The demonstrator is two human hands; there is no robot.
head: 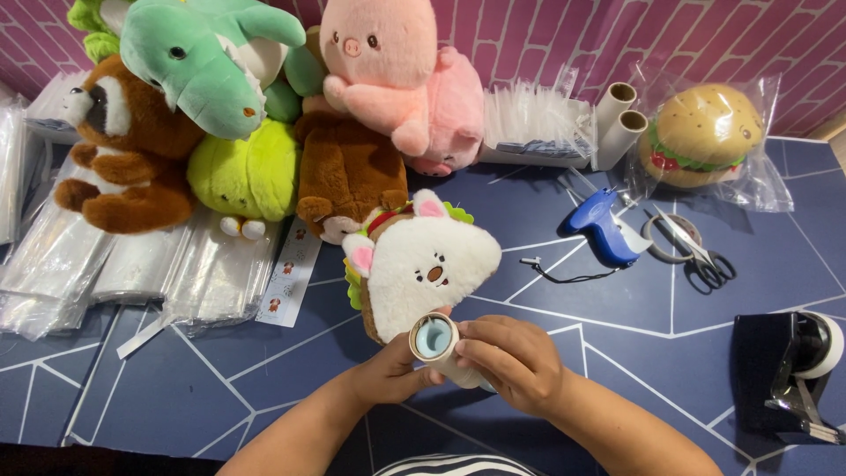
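Observation:
Both hands meet at the near middle of the blue table (617,335). My left hand (389,375) and my right hand (511,361) together grip a white roll with a cardboard core (434,338), its open end tipped up toward the camera. Just beyond the roll lies a white sandwich-shaped plush with pink ears and a small face (423,264), touching or nearly touching my left hand.
A pile of plush animals (256,115) fills the back left, with stacks of clear bags (132,264) in front. At the right are a blue tagging gun (604,227), scissors (696,251), a bagged burger plush (701,137), two rolls (621,119) and a black tape dispenser (789,370).

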